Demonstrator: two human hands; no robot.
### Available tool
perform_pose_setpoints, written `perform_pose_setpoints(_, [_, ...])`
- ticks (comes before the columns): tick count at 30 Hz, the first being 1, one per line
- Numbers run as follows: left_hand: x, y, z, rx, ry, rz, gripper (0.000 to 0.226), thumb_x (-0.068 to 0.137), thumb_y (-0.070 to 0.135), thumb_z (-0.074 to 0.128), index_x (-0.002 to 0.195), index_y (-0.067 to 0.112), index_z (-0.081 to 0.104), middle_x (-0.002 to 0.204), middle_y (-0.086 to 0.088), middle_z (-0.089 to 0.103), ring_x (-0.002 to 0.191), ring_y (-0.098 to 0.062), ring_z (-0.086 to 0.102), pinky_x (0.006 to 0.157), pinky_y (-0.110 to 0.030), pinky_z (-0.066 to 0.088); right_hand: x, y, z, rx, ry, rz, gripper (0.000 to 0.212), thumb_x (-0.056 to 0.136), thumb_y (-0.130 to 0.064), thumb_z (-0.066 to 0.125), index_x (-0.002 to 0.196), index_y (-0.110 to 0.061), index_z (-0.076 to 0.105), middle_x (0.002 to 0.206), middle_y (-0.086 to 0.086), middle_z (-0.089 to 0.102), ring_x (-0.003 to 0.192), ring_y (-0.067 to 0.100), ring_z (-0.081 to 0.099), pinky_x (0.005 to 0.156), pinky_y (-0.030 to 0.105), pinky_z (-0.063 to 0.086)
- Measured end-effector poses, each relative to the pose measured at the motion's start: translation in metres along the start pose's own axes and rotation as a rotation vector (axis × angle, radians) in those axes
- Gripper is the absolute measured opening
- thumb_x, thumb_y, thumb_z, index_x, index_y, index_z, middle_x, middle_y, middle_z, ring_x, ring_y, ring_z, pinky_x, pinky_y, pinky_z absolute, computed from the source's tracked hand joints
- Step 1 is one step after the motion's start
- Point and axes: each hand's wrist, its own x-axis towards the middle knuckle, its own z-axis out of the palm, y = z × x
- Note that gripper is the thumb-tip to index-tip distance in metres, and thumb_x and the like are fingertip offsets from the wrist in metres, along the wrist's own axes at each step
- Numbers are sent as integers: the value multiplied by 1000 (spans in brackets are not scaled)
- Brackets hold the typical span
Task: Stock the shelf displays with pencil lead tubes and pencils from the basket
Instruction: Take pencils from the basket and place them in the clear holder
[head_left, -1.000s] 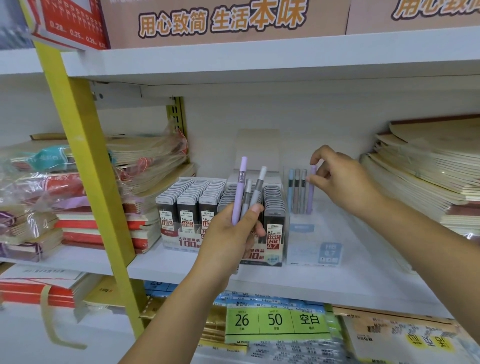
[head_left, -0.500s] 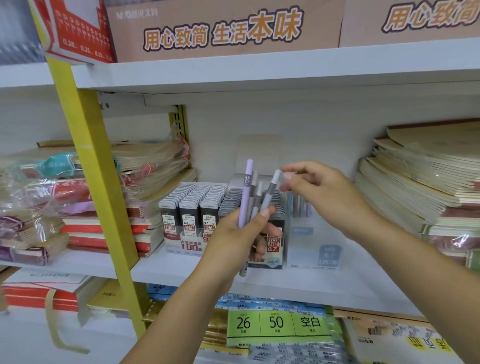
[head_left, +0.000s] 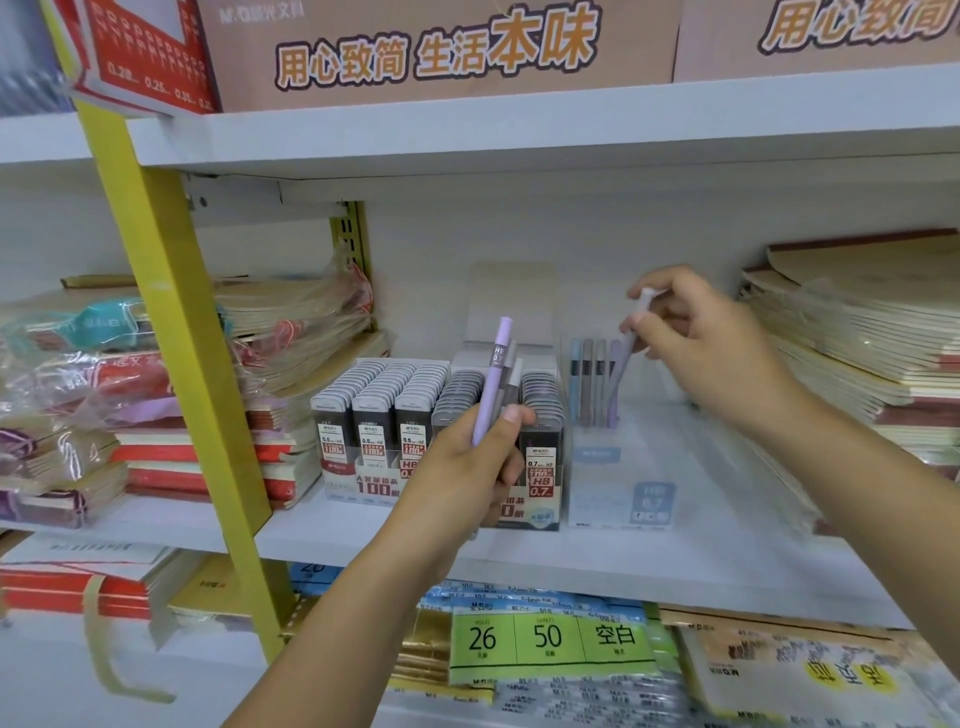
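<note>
My left hand (head_left: 462, 467) grips a small bunch of mechanical pencils upright, a lilac pencil (head_left: 491, 379) foremost and grey ones behind it. My right hand (head_left: 696, 343) pinches one pale pencil (head_left: 626, 358) and holds it slanted over the clear pencil display (head_left: 618, 467), its lower end among several pencils (head_left: 589, 384) standing at the display's back. To the left of the display stand rows of dark lead tubes (head_left: 384, 400) in a printed tray. The basket is out of view.
White shelf board (head_left: 675, 561) carries the displays. Wrapped notebook stacks (head_left: 291, 332) lie at left, tan notebook piles (head_left: 852, 338) at right. A yellow upright post (head_left: 176, 332) crosses the left foreground. Packaged paper goods (head_left: 550, 644) fill the lower shelf.
My right hand came from the display to the bunch in my left hand, pulled out one pale pencil and carried it back right over the display. The left hand stays put.
</note>
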Motion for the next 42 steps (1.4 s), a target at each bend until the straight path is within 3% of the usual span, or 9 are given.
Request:
perform_pose_setpoints(7, [1, -5, -2, -38, 23, -1, 29, 104, 37, 48, 85, 36, 70, 63, 7, 53, 44, -6, 35, 41, -20, 29, -4, 23, 23, -211, -175, -61, 16, 94, -19, 61, 99, -31, 51, 89, -5, 69, 83, 14, 67, 82, 39, 55])
perform_pose_setpoints(15, [3, -6, -5, -53, 10, 33, 32, 105, 28, 47, 87, 37, 72, 66, 6, 56, 46, -7, 36, 42, -20, 31, 4, 33, 27, -285, -143, -80, 27, 92, -27, 64, 99, -36, 39, 71, -9, 66, 69, 8, 64, 63, 29, 50])
perform_pose_setpoints(20, [0, -7, -7, 7, -7, 72, 21, 106, 29, 47, 105, 28, 68, 71, 3, 63, 51, -8, 44, 48, -22, 38, 10, 36, 32, -421, -61, -128, 24, 85, -29, 72, 95, -22, 52, 73, -8, 62, 73, 14, 54, 56, 23, 34])
perform_pose_setpoints(24, [-1, -8, -8, 78, 25, 75, 21, 105, 34, 47, 104, 34, 68, 77, 3, 70, 55, -9, 52, 55, -32, 42, 11, 36, 34, -533, -82, -125, 26, 81, -28, 76, 86, -16, 53, 78, -2, 53, 82, 18, 43, 62, 30, 27])
perform_pose_setpoints(29, [-3, -6, -7, 48, 0, 47, 21, 105, 34, 47, 107, 34, 68, 79, 3, 73, 55, -8, 56, 55, -21, 51, 11, 26, 26, -596, -101, -65, 22, 86, -30, 71, 99, -13, 65, 91, 4, 56, 97, 26, 48, 75, 33, 36])
perform_pose_setpoints(32, [-4, -3, -5, 34, -42, 56, 23, 105, 34, 48, 104, 40, 70, 80, 2, 72, 55, -9, 50, 54, -28, 44, -2, 3, 21, -452, -12, -130, 15, 92, -27, 62, 101, -17, 69, 90, -5, 58, 90, 13, 49, 74, 19, 33])
perform_pose_setpoints(36, [-4, 0, 4, -19, -100, 65, 23, 104, 32, 50, 109, 35, 72, 78, 1, 69, 56, -9, 43, 54, -26, 37, -25, -39, 28, 106, -232, 85, 12, 92, -32, 61, 101, -34, 68, 89, -17, 68, 83, -6, 60, 66, 2, 41])
perform_pose_setpoints(39, [-5, 0, 12, -50, -138, 53, 21, 103, 32, 51, 113, 28, 70, 79, -1, 69, 58, -9, 45, 53, -23, 40, -34, -51, 33, 360, -309, 191, 10, 91, -23, 64, 99, -21, 71, 87, -4, 75, 73, 0, 66, 68, 12, 50])
perform_pose_setpoints(42, [-8, 1, 10, -117, -150, 1, 25, 101, 33, 53, 116, 19, 66, 85, -3, 73, 61, -9, 57, 55, -22, 50, -31, -48, 27, 448, -171, 239, 6, 92, -19, 63, 95, -18, 68, 81, -1, 75, 70, 7, 67, 67, 24, 50])
